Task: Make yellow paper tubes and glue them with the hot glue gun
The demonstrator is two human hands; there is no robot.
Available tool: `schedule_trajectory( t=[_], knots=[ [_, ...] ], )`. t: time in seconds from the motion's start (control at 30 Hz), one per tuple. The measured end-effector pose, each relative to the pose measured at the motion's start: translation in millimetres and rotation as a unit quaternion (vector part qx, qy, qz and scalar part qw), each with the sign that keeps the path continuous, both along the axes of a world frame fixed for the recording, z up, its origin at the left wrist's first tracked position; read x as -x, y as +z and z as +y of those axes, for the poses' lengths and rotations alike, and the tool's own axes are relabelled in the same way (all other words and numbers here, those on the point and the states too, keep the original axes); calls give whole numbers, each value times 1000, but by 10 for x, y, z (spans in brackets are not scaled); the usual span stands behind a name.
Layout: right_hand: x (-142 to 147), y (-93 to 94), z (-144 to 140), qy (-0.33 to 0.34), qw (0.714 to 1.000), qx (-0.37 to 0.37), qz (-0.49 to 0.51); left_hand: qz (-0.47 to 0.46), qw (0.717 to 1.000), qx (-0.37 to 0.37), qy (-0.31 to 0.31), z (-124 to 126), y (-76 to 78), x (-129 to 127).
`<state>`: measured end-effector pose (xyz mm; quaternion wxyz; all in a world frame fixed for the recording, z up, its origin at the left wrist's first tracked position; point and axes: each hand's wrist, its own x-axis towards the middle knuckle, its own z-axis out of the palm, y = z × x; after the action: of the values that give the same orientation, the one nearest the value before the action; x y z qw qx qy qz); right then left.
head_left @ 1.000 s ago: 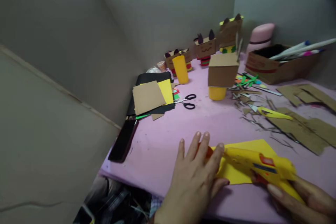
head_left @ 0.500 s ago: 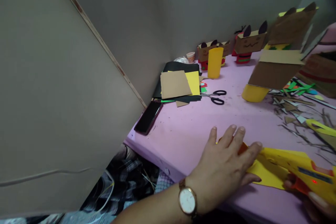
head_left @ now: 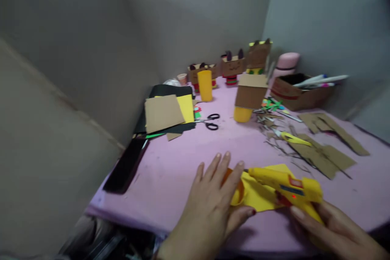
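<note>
My right hand (head_left: 327, 227) is wrapped around a yellow glue gun (head_left: 286, 183) with a small red light on its side. The gun's nozzle points left, close to my left index finger. Outstretched and lying flat, the fingers of my left hand (head_left: 210, 199) rest over the curled end of a sheet of yellow paper (head_left: 263, 195). The left thumb is spread out below the curl. The paper's flat part extends right, beneath the gun. My left hand hides some of the curl, and the nozzle's contact with the paper cannot be made out.
Black-handled scissors (head_left: 211, 122) lie by stacked cardboard (head_left: 164, 113), near a phone (head_left: 126, 166). Behind stand a yellow paper tube (head_left: 205, 85) and a cardboard box on a yellow base (head_left: 250, 93). Right are scraps, a yellow cutter (head_left: 295, 139) and a box of pens (head_left: 301, 93).
The view has swung right, bringing the pen box and pink bottle into fuller view. My left hand stays on the yellow paper and my right hand keeps hold of the glue gun.
</note>
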<state>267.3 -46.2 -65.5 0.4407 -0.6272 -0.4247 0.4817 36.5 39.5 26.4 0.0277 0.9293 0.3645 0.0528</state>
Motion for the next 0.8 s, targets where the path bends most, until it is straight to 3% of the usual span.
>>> schedule_trajectory(
  t=[0.13,0.33,0.57,0.8],
  knots=[
    [197,388,136,28,998,-14,45,2,995,-97,-31,106,-155,46],
    [150,423,150,85,995,-28,34,-36,980,-176,-83,225,-328,47],
    [102,426,154,91,995,-36,24,-32,985,-142,-90,248,-280,41],
    [63,451,160,87,995,-43,12,-36,993,-101,-52,214,-260,36]
  ],
)
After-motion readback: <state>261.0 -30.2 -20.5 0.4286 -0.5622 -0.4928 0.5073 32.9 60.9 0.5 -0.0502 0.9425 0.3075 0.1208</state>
